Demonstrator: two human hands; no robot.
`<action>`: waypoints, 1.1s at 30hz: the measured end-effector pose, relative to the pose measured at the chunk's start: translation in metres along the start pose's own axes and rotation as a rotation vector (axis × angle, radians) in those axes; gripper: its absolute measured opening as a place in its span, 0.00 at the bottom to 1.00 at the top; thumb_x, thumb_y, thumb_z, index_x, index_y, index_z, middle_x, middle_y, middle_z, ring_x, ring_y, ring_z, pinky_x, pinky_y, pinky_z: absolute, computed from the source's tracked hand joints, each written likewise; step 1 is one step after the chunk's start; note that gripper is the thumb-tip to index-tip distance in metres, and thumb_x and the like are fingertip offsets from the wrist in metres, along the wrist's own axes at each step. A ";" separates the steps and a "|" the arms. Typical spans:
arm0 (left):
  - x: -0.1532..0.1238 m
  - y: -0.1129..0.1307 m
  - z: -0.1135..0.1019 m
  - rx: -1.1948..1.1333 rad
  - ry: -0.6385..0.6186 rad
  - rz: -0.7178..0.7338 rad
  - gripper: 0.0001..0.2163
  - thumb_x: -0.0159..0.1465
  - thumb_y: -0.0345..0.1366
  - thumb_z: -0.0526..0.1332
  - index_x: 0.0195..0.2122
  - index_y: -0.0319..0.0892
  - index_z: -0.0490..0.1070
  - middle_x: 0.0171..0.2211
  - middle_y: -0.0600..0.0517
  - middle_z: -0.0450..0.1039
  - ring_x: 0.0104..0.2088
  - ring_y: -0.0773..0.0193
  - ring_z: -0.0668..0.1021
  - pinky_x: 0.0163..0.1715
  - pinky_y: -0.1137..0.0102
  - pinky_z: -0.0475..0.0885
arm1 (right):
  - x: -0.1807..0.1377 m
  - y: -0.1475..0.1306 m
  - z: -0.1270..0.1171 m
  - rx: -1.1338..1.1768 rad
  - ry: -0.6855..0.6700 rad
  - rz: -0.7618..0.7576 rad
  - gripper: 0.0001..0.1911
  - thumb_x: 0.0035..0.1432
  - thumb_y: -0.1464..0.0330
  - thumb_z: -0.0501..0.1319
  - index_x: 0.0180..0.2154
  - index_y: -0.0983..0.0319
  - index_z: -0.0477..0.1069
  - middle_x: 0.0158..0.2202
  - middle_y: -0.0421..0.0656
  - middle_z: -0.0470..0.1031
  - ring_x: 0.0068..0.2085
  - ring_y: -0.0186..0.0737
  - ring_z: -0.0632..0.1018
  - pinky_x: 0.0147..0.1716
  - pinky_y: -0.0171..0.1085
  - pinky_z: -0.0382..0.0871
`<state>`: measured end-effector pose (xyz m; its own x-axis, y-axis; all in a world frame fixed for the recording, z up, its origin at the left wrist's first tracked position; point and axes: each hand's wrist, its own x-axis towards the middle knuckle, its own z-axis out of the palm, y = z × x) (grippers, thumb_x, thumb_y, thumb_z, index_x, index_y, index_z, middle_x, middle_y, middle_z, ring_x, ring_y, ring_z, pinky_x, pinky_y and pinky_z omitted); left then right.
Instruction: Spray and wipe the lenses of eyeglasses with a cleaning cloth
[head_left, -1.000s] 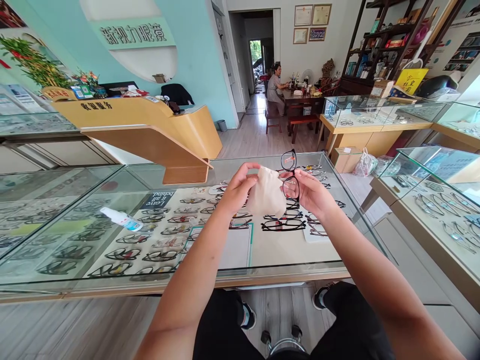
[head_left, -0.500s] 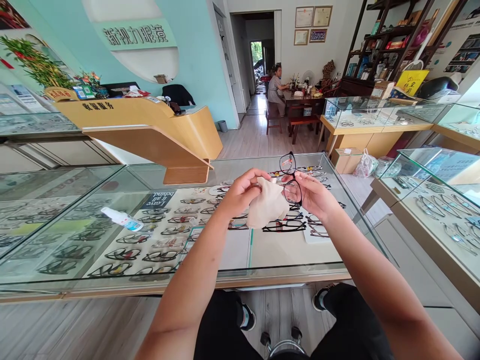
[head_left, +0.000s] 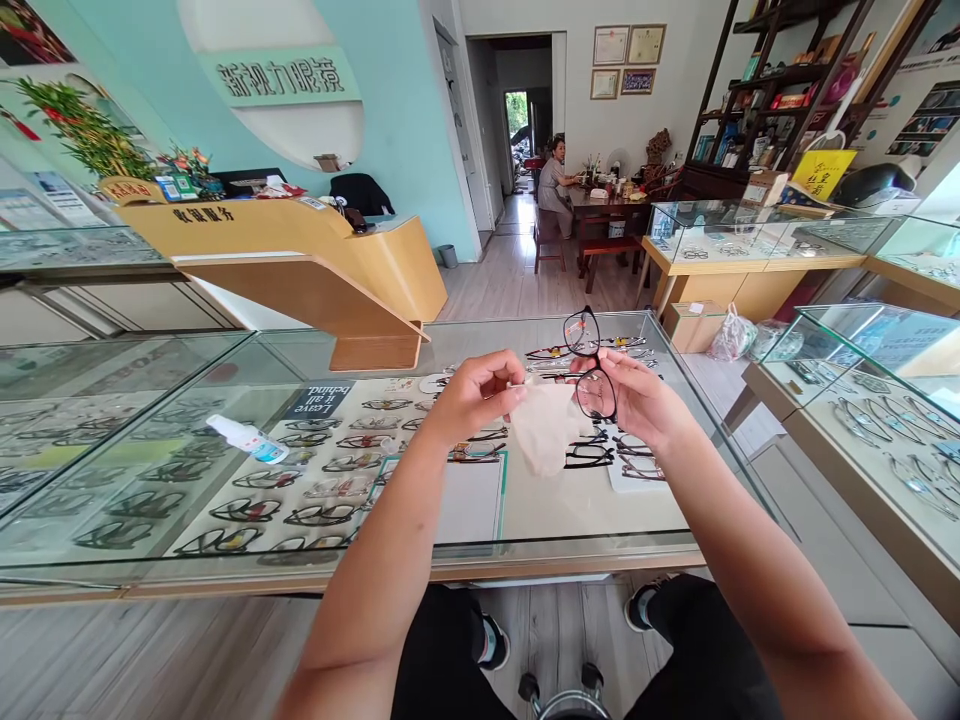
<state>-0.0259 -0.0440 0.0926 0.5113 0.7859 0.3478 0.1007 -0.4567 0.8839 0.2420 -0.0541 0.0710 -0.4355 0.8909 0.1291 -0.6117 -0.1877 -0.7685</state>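
Observation:
My left hand [head_left: 480, 395] is closed, pinching the edge of a cream-coloured cloth [head_left: 546, 432] that hangs down from the fingers. With its fingers closed on the frame's middle, my right hand [head_left: 634, 395] holds a pair of black-rimmed eyeglasses [head_left: 598, 362] turned upright, one lens above the other. The cloth's right edge overlaps the area beside the lower lens; whether they touch I cannot tell. Both hands are above a glass display case [head_left: 592, 505] with rows of eyeglasses inside. A white spray bottle [head_left: 247, 440] with a blue label lies on its side on the glass, left of my hands.
A wooden counter [head_left: 285, 235] stands beyond the case at the left. More glass display cases [head_left: 881, 400] are on the right. A cardboard box [head_left: 696, 325] and plastic bags [head_left: 731, 332] rest on the floor. A person [head_left: 555, 185] sits at a dark table in the back.
The cloth has opened out and hangs lower, slightly further right. The eyeglasses have shifted a little right and down in my right hand. The bottle has stayed in place.

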 end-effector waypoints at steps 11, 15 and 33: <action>-0.001 0.011 0.005 0.143 -0.169 0.087 0.13 0.67 0.44 0.66 0.30 0.43 0.67 0.28 0.55 0.65 0.29 0.65 0.67 0.32 0.69 0.62 | 0.002 0.010 0.000 -0.047 -0.002 0.027 0.12 0.58 0.64 0.79 0.38 0.59 0.80 0.43 0.43 0.84 0.38 0.36 0.85 0.42 0.36 0.85; -0.004 0.013 0.003 0.127 -0.159 0.046 0.13 0.67 0.46 0.65 0.31 0.43 0.69 0.29 0.54 0.69 0.29 0.64 0.69 0.31 0.69 0.63 | 0.000 0.012 0.003 -0.094 -0.009 0.018 0.11 0.61 0.63 0.78 0.38 0.59 0.80 0.44 0.44 0.84 0.41 0.38 0.86 0.42 0.36 0.85; -0.008 0.011 -0.003 -0.060 -0.109 -0.035 0.20 0.63 0.50 0.70 0.30 0.45 0.61 0.34 0.48 0.80 0.28 0.65 0.72 0.27 0.71 0.64 | -0.003 0.008 0.001 -0.044 -0.112 0.132 0.10 0.62 0.62 0.77 0.40 0.58 0.80 0.51 0.47 0.86 0.43 0.42 0.86 0.40 0.39 0.87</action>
<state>-0.0318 -0.0535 0.1003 0.5983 0.7497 0.2828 0.0706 -0.4009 0.9134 0.2376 -0.0591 0.0652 -0.5828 0.8074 0.0922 -0.5160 -0.2799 -0.8096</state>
